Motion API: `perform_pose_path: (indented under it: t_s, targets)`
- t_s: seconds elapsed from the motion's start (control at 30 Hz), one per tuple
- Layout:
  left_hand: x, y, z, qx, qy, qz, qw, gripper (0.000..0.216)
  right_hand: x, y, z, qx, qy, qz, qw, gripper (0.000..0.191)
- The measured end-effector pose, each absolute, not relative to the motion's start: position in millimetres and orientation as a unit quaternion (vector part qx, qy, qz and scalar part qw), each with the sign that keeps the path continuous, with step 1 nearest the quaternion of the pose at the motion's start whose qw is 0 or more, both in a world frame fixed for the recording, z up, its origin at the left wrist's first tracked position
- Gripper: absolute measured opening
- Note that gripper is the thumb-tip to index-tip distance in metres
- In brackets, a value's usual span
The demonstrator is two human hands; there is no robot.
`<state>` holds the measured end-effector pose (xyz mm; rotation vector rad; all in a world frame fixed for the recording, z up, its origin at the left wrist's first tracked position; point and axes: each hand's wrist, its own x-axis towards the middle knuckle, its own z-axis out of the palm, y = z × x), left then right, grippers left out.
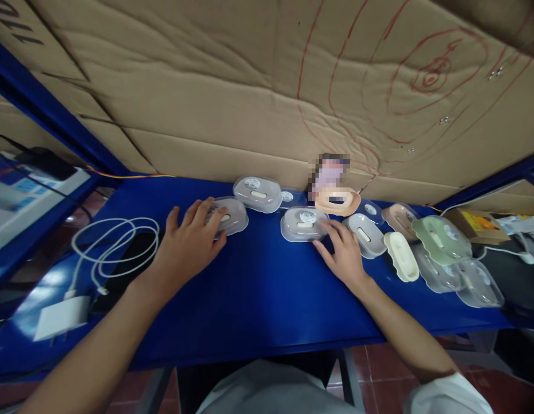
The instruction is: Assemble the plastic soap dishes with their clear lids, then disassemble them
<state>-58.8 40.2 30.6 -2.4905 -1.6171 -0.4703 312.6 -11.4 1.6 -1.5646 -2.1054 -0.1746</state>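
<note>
On the blue table, my left hand (pixel 193 233) lies with fingers spread over a grey soap dish with a clear lid (pixel 236 217), covering its left part. My right hand (pixel 344 253) is open, its thumb and index finger at the right end of another grey lidded soap dish (pixel 302 231). Whether those fingertips press on it I cannot tell. Behind them stands a third lidded dish (pixel 267 201) with a round sticker. A loose clear lid (pixel 291 198) lies beside it, partly hidden. Right of my right hand sits a grey dish (pixel 365 234).
A peach dish piece (pixel 350 202) leans before a blurred patch at the cardboard wall (pixel 249 103). To the right are a cream dish piece (pixel 400 259), a green lidded dish (pixel 441 240) and clear lids (pixel 480 287). A coiled white cable (pixel 105 221) and charger (pixel 62 318) lie left.
</note>
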Motion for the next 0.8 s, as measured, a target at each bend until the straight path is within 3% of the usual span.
perform_pose_path:
  t_s: [0.17,0.43,0.63,0.8]
  targets:
    - [-51,42,36,-0.815,-0.545,-0.177,0.086,0.049,316,-10,1,-0.511,-0.808,0.019,0.292,0.047]
    - [-10,16,18,-0.951,-0.267,-0.153,0.012,0.055,351,9,2,-0.670,-0.703,-0.156,0.183,0.064]
    - [-11,15,24,-0.934,-0.327,-0.131,0.064,0.045,356,-1,10,-0.759,-0.633,-0.130,0.080,0.060]
    - [-28,21,43,-0.889,-0.407,-0.150,0.148,0.035,345,-7,16,-0.676,-0.720,-0.067,0.142,0.043]
